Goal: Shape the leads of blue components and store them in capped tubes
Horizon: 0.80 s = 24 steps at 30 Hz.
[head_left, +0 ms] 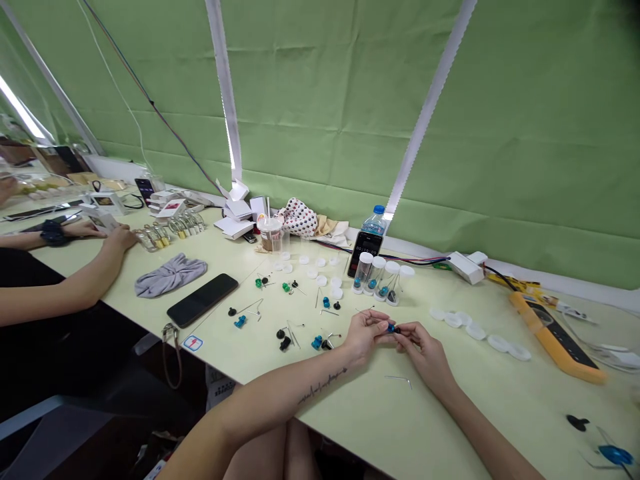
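Observation:
Over the table, my left hand (364, 333) pinches a small blue plastic part (391, 328). From the other side, my right hand (423, 347) has its fingertips closed on the black end (397, 330) of that same piece. A bent hex key (399, 379) lies below my hands. To the left are more small blue parts (317, 342), black parts (285, 343) and thin metal pins (293, 335). Green parts (287, 287) sit farther back. Several clear tubes with white caps (384, 280) stand behind my hands, blue pieces inside them.
A phone with a timer (365, 250) leans on a water bottle (376, 220). White caps (475, 330) and a yellow meter (555, 337) lie at the right. A black phone (203, 300) and a grey headband (171, 275) lie left, near a co-worker's arms (75, 287).

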Tool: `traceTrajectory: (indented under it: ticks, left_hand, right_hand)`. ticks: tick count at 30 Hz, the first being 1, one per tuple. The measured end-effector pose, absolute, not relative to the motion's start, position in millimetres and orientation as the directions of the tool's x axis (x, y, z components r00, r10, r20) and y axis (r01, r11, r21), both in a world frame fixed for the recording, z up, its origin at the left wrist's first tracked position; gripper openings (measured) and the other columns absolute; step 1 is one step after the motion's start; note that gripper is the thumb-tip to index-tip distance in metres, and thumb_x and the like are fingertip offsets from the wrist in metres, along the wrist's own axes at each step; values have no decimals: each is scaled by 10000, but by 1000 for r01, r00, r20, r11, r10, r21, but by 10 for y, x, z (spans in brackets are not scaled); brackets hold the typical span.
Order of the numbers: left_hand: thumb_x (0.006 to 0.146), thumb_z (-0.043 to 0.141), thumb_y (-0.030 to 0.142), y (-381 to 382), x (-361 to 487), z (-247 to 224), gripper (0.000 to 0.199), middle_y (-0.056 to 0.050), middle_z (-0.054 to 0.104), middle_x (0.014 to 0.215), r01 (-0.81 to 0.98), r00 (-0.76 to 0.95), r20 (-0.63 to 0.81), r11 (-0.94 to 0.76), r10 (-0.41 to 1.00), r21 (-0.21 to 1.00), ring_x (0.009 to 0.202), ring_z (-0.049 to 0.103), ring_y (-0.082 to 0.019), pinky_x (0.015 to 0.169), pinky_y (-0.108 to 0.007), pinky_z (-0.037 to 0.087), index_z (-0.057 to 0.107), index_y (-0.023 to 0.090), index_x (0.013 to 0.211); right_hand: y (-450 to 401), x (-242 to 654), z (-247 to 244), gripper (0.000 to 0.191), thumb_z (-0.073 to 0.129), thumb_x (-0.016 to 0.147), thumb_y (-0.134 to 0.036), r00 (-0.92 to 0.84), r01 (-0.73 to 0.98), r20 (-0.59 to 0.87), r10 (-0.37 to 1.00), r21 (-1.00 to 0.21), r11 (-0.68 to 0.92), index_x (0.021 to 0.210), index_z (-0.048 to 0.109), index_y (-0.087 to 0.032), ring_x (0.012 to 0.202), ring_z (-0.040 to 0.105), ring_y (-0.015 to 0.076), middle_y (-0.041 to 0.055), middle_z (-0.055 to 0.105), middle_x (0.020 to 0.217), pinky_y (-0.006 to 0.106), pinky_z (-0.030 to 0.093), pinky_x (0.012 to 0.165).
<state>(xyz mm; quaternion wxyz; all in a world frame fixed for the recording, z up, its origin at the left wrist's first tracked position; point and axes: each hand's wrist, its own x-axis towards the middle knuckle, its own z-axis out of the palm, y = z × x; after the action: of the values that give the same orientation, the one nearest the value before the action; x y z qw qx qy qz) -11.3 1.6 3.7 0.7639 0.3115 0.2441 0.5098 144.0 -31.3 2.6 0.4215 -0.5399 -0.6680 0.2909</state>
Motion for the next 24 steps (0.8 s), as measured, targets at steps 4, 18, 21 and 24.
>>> traceTrajectory:
  ticks: [4, 18, 21, 24]
  left_hand:
    - [614, 761, 254, 18, -110, 17, 342, -126, 642, 854, -622, 367, -49, 285, 929, 730, 749, 636, -196, 785, -426, 509, 569, 87, 841]
    - [609, 763, 245, 39, -105, -2, 345, -130, 642, 863, -624, 368, -50, 286, 929, 727, 748, 638, -200, 775, -420, 517, 565, 83, 841]
    - [602, 766, 247, 42, -109, 10, 351, -128, 644, 852, -630, 358, -59, 288, 932, 721, 752, 636, -200, 749, -399, 526, 564, 84, 837]
    - [598, 768, 246, 35, -117, 27, 350, -128, 647, 854, -620, 365, -68, 296, 929, 726, 753, 636, -197, 736, -383, 529, 565, 87, 834]
  right_hand:
    - [-318, 1438, 38, 270, 498, 843, -455, -71, 493, 233, 970, -837, 237, 939, 525, -204, 631, 610, 162, 25, 639, 747, 304, 499, 638]
    - [-302, 1446, 30, 307, 500, 835, -475, -64, 499, 231, 971, -835, 231, 957, 548, -198, 646, 616, 179, 46, 653, 790, 324, 508, 644]
    - [-294, 1454, 12, 318, 542, 813, -464, -75, 490, 252, 965, -833, 255, 994, 545, -202, 687, 623, 183, 59, 654, 874, 327, 519, 655]
    - [-298, 1460, 13, 313, 535, 818, -463, -80, 479, 249, 965, -839, 257, 991, 547, -202, 686, 623, 180, 52, 652, 858, 326, 518, 663]
